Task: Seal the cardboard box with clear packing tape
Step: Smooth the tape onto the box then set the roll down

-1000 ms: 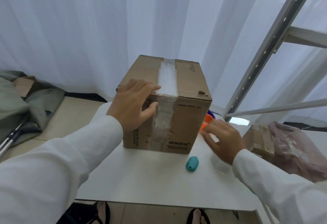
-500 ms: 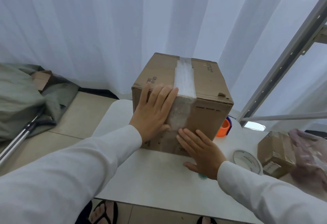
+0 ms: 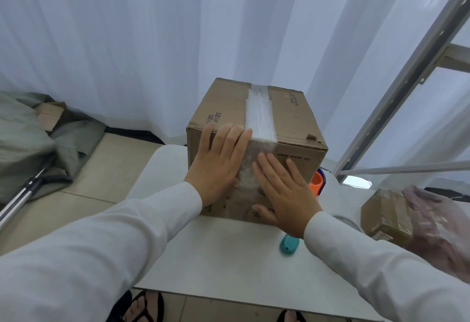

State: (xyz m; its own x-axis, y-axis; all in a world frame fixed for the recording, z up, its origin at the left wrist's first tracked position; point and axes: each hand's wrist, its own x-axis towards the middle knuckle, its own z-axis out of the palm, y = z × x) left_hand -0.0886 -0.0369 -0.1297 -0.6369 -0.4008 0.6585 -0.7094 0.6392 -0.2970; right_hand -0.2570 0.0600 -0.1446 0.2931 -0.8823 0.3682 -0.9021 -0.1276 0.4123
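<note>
Sitting on the white table (image 3: 203, 253), the brown box (image 3: 292, 128) has clear tape (image 3: 259, 115) over its top. Both flat, spread hands, left hand (image 3: 218, 161) and right hand (image 3: 282, 192), should rub the tape's end down hard so it sticks.

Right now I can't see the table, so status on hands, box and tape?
Left hand and right hand flat on brown cardboard box front. Clear packing tape strip runs over the top seam. Nothing obstructing.
</note>
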